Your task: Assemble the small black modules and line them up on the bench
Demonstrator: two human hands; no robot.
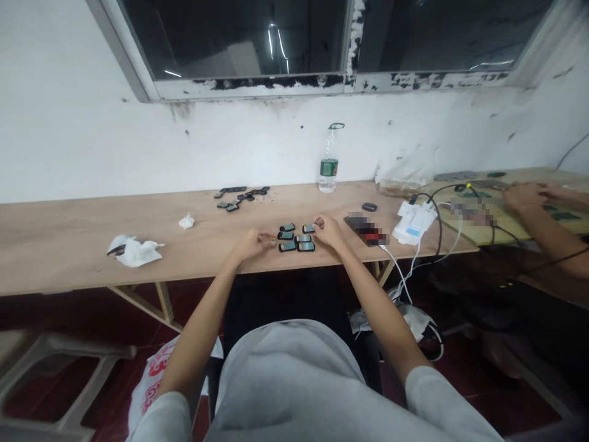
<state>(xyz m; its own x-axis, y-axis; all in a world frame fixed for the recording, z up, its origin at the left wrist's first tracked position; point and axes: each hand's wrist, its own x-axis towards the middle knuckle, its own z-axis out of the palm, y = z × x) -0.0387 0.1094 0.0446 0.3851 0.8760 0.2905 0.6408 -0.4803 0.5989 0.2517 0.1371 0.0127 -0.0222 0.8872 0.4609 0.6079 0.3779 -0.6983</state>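
Several small black oblong casings with grey-green faces (288, 247) lie in two columns on the wooden table (221, 264) in front of me. To the left of them is my left hand (254, 244), its fingertips pinched together; a tiny pale bit seems to be in them, too small to name. My right hand (327, 232) is at the upper right casing (308, 228), with thumb and fingers closed at its right end. That casing still rests on or just above the table; I cannot tell which.
Further back lies a pile of black parts (237, 199). A water bottle (328, 166) stands by the wall. Right of my hands are a phone (367, 230), a black oval case (369, 207) and a white power strip (414, 222) with cables. Crumpled tissue (135, 250) lies left. A co-worker's hand (524, 195) is far right.
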